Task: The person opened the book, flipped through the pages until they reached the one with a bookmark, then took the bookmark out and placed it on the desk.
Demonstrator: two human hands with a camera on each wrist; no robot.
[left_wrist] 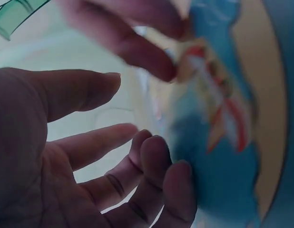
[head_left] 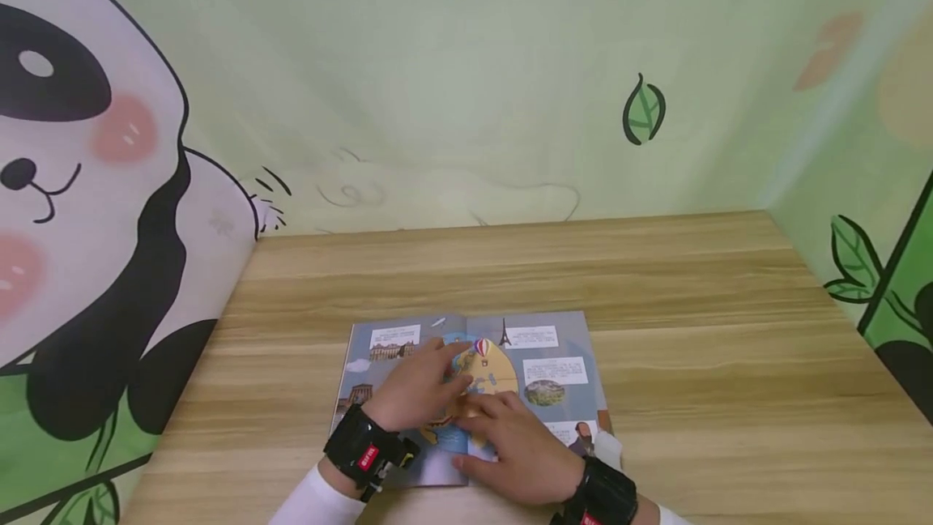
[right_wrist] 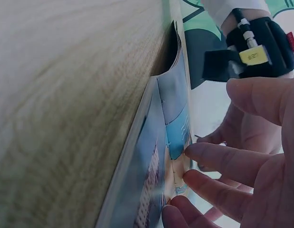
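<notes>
An open picture book (head_left: pixel 496 322) lies on the table, its pages showing a round map, a hot-air balloon (head_left: pixel 482 347), small landmark pictures and white text boxes. Over the left page and the centre fold is my left hand (head_left: pixel 411 386), fingers loosely spread with the fingertips at the map. My right hand (head_left: pixel 521 450) rests over the lower right page, its fingers pointing towards the fold. In the right wrist view, fingertips of the right hand (right_wrist: pixel 232 166) meet the page. The left wrist view has the left hand (left_wrist: pixel 85 142) relaxed, holding nothing, beside a red-and-white printed boat (left_wrist: pixel 223 102).
The wood-grain table (head_left: pixel 692 306) extends around the book on every side. Behind it rises a pale green wall (head_left: pixel 474 104) with printed leaves, and a large panda (head_left: pixel 153 282) is printed at the left. Each wrist wears a black strap (head_left: pixel 364 448) with a device.
</notes>
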